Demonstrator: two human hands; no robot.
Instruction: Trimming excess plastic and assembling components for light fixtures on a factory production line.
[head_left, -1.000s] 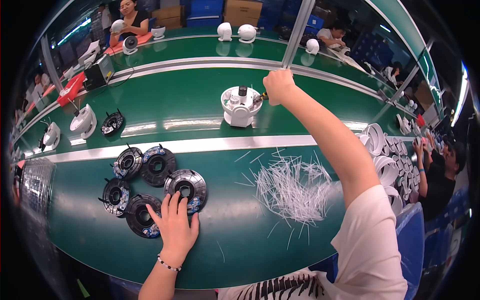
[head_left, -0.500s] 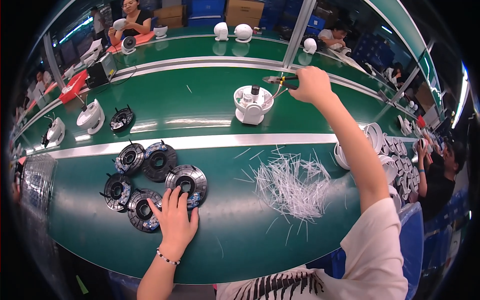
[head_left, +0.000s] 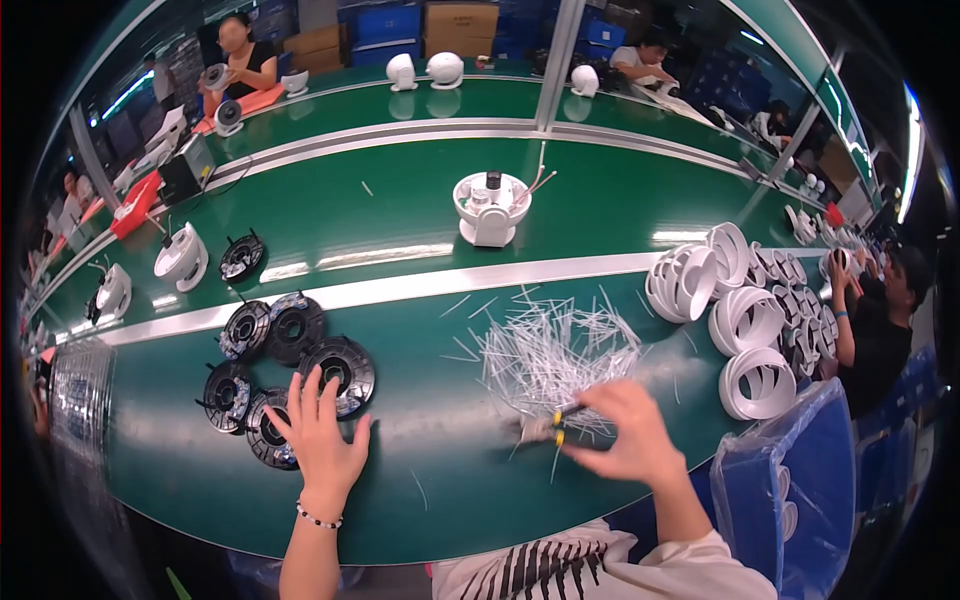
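Note:
My left hand (head_left: 325, 430) is spread palm down over a cluster of black round plastic bases, several with small circuit boards. Its fingertips reach the nearest black base (head_left: 352, 370); whether they press on it is hard to tell. In my right hand (head_left: 632, 432) is a pair of pliers (head_left: 542, 431) with black and yellow handles, its slightly blurred jaws pointing left. They are at the near edge of a heap of thin white plastic strips (head_left: 560, 350). A white rounded housing (head_left: 490, 215) with a black part and loose wires stands upright on the green belt beyond, untouched.
White ring-shaped shells (head_left: 757, 383) are stacked at the right, beside a blue bin (head_left: 790, 490) lined with plastic. More white housings (head_left: 182, 255) and a black base (head_left: 241, 257) sit at the belt's left. A metal rail (head_left: 400, 278) divides bench and belt. Co-workers sit beyond.
My right hand has come back from beside the white housing to the heap of strips, bringing the pliers along. My left hand stays over the black bases. The view has shifted slightly.

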